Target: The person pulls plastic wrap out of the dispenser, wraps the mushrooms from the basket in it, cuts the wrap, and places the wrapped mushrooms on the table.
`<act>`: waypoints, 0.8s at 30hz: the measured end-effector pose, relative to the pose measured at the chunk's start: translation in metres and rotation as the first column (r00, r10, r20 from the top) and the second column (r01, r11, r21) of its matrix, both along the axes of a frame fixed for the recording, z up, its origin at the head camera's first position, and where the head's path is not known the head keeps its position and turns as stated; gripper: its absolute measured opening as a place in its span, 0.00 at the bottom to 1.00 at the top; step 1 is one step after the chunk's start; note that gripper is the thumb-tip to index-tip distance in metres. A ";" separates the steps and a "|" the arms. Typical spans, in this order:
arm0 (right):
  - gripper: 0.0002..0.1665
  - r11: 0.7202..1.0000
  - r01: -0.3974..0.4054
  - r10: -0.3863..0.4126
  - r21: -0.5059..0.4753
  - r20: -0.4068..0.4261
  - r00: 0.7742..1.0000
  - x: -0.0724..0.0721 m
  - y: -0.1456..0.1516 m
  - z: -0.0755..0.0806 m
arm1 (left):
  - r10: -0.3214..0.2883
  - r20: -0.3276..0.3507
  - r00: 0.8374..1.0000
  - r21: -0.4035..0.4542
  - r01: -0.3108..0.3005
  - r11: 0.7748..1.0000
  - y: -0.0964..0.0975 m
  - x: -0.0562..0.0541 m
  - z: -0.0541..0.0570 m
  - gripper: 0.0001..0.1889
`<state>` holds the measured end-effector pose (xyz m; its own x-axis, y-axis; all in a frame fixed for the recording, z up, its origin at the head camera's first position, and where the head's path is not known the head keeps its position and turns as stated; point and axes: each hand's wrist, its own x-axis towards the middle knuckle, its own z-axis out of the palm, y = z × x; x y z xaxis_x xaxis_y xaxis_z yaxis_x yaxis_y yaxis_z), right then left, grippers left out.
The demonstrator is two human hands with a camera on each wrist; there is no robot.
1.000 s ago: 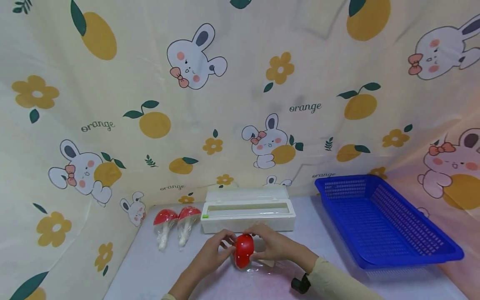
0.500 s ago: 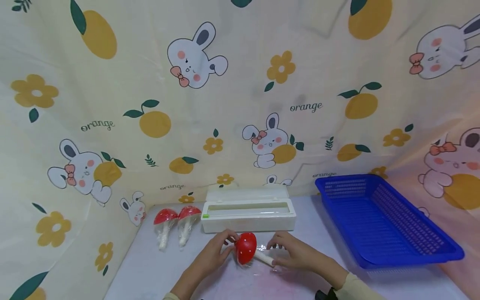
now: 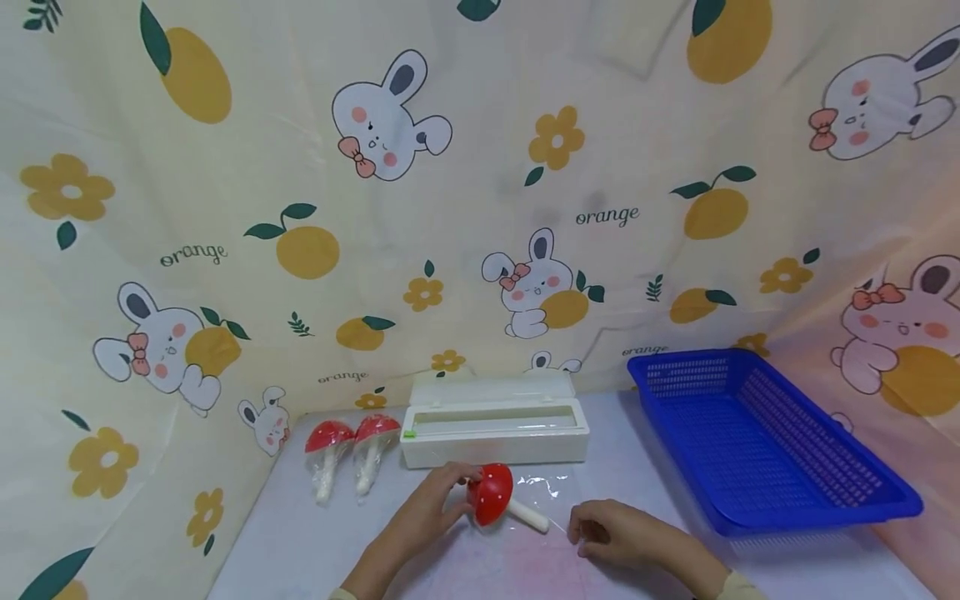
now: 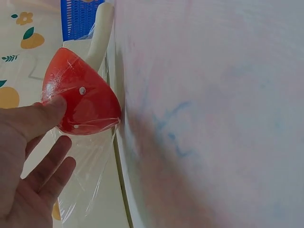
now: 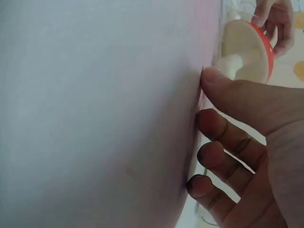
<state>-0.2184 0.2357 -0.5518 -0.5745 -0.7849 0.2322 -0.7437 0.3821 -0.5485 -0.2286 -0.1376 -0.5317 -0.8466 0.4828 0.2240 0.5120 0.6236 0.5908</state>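
A toy mushroom [image 3: 492, 496] with a red, white-dotted cap and pale stem lies on clear plastic film [image 3: 542, 485] at the front middle of the table. My left hand [image 3: 433, 507] holds the cap from its left side. In the left wrist view the thumb [image 4: 56, 109] lies on the cap, with two fingers apart below it. To the right of the stem, my right hand [image 3: 618, 535] has bent fingers low at the table. A thin film edge runs up to its thumb and fingertips, seemingly pinched there; the index fingertip is hidden in the right wrist view.
Two wrapped toy mushrooms [image 3: 327, 454] lie at the back left. Behind my hands stands a long white film dispenser box [image 3: 495, 450] with its lid raised. A blue plastic basket [image 3: 813, 523] occupies the right side. A printed cloth [image 3: 465, 192] hangs behind the table.
My right hand has left the mushroom and moved right and toward me, uncovering the stem. My left hand stays at the cap. The mushroom has tipped slightly, its stem now pointing right.
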 end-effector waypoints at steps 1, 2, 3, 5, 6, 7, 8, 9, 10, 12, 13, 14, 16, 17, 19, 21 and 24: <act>0.08 1.000 -0.003 0.003 0.001 -0.002 1.000 0.000 0.000 0.000 | 0.002 -0.006 1.000 -0.004 -0.002 1.000 0.001 0.000 0.000 0.32; 0.08 1.000 -0.003 0.003 0.003 -0.008 1.000 -0.001 -0.001 0.001 | 0.004 -0.012 1.000 -0.009 -0.004 1.000 0.001 0.000 0.000 0.33; 0.08 1.000 -0.002 0.002 0.001 -0.008 1.000 -0.001 -0.002 0.001 | 0.008 -0.017 1.000 -0.012 -0.008 1.000 0.002 0.000 0.000 0.33; 0.08 1.000 0.005 -0.005 -0.013 0.019 1.000 -0.002 -0.003 0.004 | 0.012 -0.027 1.000 -0.023 -0.013 1.000 0.004 -0.001 0.001 0.33; 0.08 1.000 0.010 -0.009 -0.027 0.041 0.999 -0.002 -0.003 0.006 | 0.014 -0.028 0.999 -0.028 -0.015 1.000 0.004 -0.001 0.001 0.32; 0.08 0.999 0.017 -0.014 -0.046 0.061 0.998 -0.003 -0.004 0.008 | 0.015 -0.028 0.999 -0.032 -0.016 0.999 0.005 -0.001 0.001 0.32; 0.09 0.997 0.025 -0.020 -0.069 0.082 0.996 -0.003 -0.005 0.010 | 0.016 -0.027 0.999 -0.037 -0.017 0.999 0.006 -0.001 0.001 0.32; 0.10 0.995 0.036 -0.026 -0.093 0.102 0.994 -0.004 -0.006 0.012 | 0.016 -0.028 0.999 -0.040 -0.017 0.999 0.006 -0.001 0.002 0.31; 0.10 0.992 0.050 -0.036 -0.114 0.120 0.992 -0.005 -0.007 0.014 | 0.019 -0.028 0.999 -0.045 -0.020 0.999 0.006 -0.001 0.002 0.31; 0.10 0.987 0.076 -0.055 -0.145 0.139 0.989 -0.008 -0.010 0.017 | 0.025 -0.027 0.999 -0.050 -0.027 0.998 0.007 -0.002 0.003 0.31; 0.09 0.984 0.092 -0.070 -0.150 0.145 0.987 -0.010 -0.012 0.018 | 0.026 -0.032 0.999 -0.054 -0.028 0.998 0.007 -0.002 0.003 0.31; 0.09 0.982 0.104 -0.081 -0.158 0.146 0.986 -0.012 -0.015 0.019 | 0.027 -0.036 0.999 -0.057 -0.029 0.998 0.007 -0.003 0.003 0.31; 0.07 0.977 0.128 -0.103 -0.172 0.147 0.984 -0.016 -0.021 0.018 | 0.029 -0.045 0.999 -0.060 -0.031 0.998 0.007 -0.004 0.002 0.30; 0.06 0.974 0.142 -0.117 -0.174 0.146 0.982 -0.018 -0.024 0.017 | 0.029 -0.048 0.998 -0.062 -0.032 0.998 0.007 -0.005 0.001 0.31; 0.06 0.969 0.173 -0.149 -0.175 0.141 0.979 -0.023 -0.032 0.015 | 0.033 -0.044 0.998 -0.067 -0.036 0.997 0.009 -0.006 -0.001 0.32; 0.06 0.964 0.203 -0.180 -0.170 0.140 0.974 -0.027 -0.040 0.014 | 0.041 -0.047 0.998 -0.074 -0.044 0.996 0.010 -0.008 -0.002 0.33; 0.06 0.961 0.241 -0.219 -0.139 0.153 0.964 -0.035 -0.050 0.013 | 0.051 -0.052 0.997 -0.096 -0.055 0.994 0.013 -0.009 -0.001 0.34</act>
<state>-0.2532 0.1855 -0.5392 -0.7696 -0.5884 0.2481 -0.5606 0.4363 -0.7038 -0.2371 -0.1249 -0.5329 -0.8607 0.4590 0.2201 0.5035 0.7038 0.5012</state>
